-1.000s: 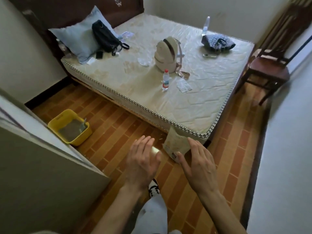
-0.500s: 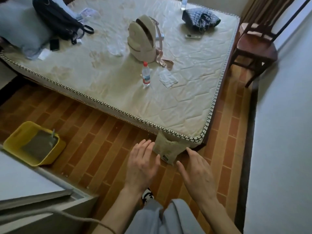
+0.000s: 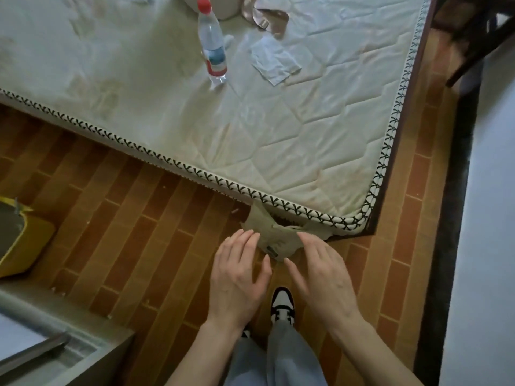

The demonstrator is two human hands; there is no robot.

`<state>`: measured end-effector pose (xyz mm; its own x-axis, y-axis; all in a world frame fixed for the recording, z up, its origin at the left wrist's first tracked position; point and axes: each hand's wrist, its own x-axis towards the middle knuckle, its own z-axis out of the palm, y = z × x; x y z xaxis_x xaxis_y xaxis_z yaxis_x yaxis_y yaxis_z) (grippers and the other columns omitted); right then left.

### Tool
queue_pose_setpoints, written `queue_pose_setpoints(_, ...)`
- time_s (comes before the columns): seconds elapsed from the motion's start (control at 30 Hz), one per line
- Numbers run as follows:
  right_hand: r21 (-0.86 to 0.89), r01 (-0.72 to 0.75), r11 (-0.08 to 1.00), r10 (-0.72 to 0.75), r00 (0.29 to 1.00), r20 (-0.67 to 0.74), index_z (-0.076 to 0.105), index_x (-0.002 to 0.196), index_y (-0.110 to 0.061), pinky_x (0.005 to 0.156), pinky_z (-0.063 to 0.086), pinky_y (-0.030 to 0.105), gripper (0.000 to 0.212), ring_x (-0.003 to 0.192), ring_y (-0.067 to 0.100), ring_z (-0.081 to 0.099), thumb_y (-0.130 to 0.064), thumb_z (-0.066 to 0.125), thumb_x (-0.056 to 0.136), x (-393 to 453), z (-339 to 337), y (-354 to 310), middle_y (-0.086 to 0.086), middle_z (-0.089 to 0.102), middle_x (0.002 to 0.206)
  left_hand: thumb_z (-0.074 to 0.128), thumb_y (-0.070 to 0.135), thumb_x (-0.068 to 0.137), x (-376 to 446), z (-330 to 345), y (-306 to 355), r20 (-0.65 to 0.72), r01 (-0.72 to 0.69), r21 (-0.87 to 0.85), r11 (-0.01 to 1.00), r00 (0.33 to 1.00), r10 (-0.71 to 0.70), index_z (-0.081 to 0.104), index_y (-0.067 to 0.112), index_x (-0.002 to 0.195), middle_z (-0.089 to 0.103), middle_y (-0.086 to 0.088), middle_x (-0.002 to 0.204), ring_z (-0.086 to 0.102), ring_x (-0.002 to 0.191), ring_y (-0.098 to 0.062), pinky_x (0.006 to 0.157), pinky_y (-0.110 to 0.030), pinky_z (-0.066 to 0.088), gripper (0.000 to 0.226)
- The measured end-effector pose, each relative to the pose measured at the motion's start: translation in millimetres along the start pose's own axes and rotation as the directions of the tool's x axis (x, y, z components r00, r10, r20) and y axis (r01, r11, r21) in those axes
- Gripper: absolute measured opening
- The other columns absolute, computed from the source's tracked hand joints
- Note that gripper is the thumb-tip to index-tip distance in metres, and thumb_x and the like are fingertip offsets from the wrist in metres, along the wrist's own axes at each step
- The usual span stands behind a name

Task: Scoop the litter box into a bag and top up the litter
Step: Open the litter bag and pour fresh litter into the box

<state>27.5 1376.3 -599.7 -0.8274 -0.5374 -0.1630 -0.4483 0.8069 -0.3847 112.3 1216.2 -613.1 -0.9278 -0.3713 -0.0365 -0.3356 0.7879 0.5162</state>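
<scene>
A beige paper litter bag (image 3: 271,235) leans against the mattress corner on the floor, its top open. My left hand (image 3: 238,277) and my right hand (image 3: 320,274) hover just in front of it, one on each side, fingers spread and holding nothing. The yellow litter box (image 3: 25,246) with grey litter sits at the far left edge, partly cut off; a scoop handle (image 3: 17,208) sticks up from it.
The mattress (image 3: 278,129) fills the top, with a water bottle (image 3: 213,48) and a folded paper (image 3: 274,61) on it. A grey cabinet edge (image 3: 69,341) is at lower left. A dark chair (image 3: 471,37) stands top right. My shoe (image 3: 282,305) is on the brick-patterned floor.
The view has moved forward and tilted down toward the bed corner. Both hands have come closer to the litter bag. The litter box has slid to the left edge of view.
</scene>
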Motion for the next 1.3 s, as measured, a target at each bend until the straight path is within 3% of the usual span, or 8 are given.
queue_pose_setpoints(0.27,-0.106,0.063,0.992,-0.055,0.995,0.080,0.048,0.146,-0.014,0.116,0.039,0.037,0.059,0.133,0.020,0.052,-0.040,0.065,0.095,74.4,111.1,71.4,0.005,0.057,0.143,0.047,0.043,0.100,35.0,120.4,-48.3,0.052,0.045,0.002,0.999,0.998,-0.045,0.053,0.016,0.140,0.055,0.000,0.142,0.043,0.138,-0.011,0.115,-0.036,0.038,0.049)
queue_pose_setpoints(0.47,-0.217,0.105,0.970,-0.060,0.977,0.203,0.057,0.138,-0.018,0.095,0.048,0.042,0.053,0.116,0.029,0.062,-0.033,0.071,0.089,106.0,143.5,94.9,0.004,0.067,0.127,0.045,0.043,0.100,54.6,164.1,-65.0,0.089,0.036,0.066,0.997,0.995,-0.042,0.052,0.013,0.141,0.056,-0.004,0.140,0.046,0.135,-0.016,0.114,-0.039,0.039,0.051)
queue_pose_setpoints(0.73,-0.141,0.206,0.968,-0.143,0.920,0.365,0.070,0.104,-0.023,0.101,0.042,0.041,0.015,0.100,0.024,0.067,-0.031,0.059,0.099,120.8,159.2,95.1,-0.003,0.071,0.103,0.057,0.025,0.094,74.8,160.8,-66.3,0.078,-0.061,0.133,0.989,0.996,0.051,0.052,0.015,0.142,0.049,-0.009,0.147,0.039,0.141,-0.023,0.115,-0.045,0.036,0.049)
queue_pose_setpoints(0.97,-0.093,0.412,0.907,-0.355,0.863,0.358,0.072,0.086,-0.024,0.091,0.052,0.037,0.007,0.081,0.018,0.067,-0.026,0.069,0.091,100.6,143.3,84.5,-0.007,0.070,0.082,0.061,0.028,0.089,83.3,132.9,-79.0,0.359,-0.242,0.331,0.912,0.926,0.116,0.049,0.019,0.143,0.042,-0.009,0.154,0.023,0.150,-0.028,0.123,-0.052,0.013,0.056)
queue_pose_setpoints(1.07,-0.063,0.414,0.908,-0.368,0.859,0.356,0.073,0.091,-0.026,0.091,0.053,0.034,0.007,0.081,0.012,0.064,-0.027,0.066,0.093,88.7,129.2,77.9,-0.010,0.069,0.085,0.058,0.026,0.092,80.1,117.9,-82.6,0.407,-0.246,0.347,0.905,0.909,0.091,0.055,0.021,0.136,0.054,-0.004,0.140,0.038,0.141,-0.026,0.123,-0.049,0.017,0.044)
queue_pose_setpoints(1.13,-0.043,0.412,0.910,-0.374,0.862,0.342,0.073,0.097,-0.027,0.093,0.052,0.032,0.009,0.085,0.010,0.064,-0.026,0.065,0.093,82.9,117.9,71.1,-0.011,0.069,0.090,0.058,0.023,0.094,75.6,106.5,-85.1,0.374,-0.211,0.321,0.923,0.924,0.082,0.059,0.022,0.128,0.062,0.000,0.125,0.050,0.124,-0.023,0.117,-0.044,0.031,0.034)
queue_pose_setpoints(1.2,-0.046,0.423,0.905,-0.387,0.865,0.320,0.073,0.099,-0.026,0.093,0.053,0.031,0.010,0.087,0.010,0.064,-0.025,0.068,0.091,79.3,105.2,59.6,-0.010,0.069,0.092,0.062,0.019,0.093,69.7,90.2,-87.5,0.356,-0.161,0.279,0.947,0.933,0.054,0.065,0.023,0.114,0.065,0.003,0.105,0.054,0.099,-0.018,0.094,-0.032,0.047,0.022)
queue_pose_setpoints(1.3,-0.072,0.410,0.909,-0.375,0.882,0.284,0.072,0.101,-0.027,0.094,0.052,0.034,0.012,0.091,0.013,0.064,-0.025,0.066,0.091,74.0,83.7,37.4,-0.010,0.070,0.095,0.074,0.014,0.083,54.3,59.9,-87.5,0.329,-0.093,0.208,0.974,0.944,0.020,0.068,0.022,0.090,0.061,0.006,0.081,0.051,0.072,-0.013,0.063,-0.026,0.049,0.012)
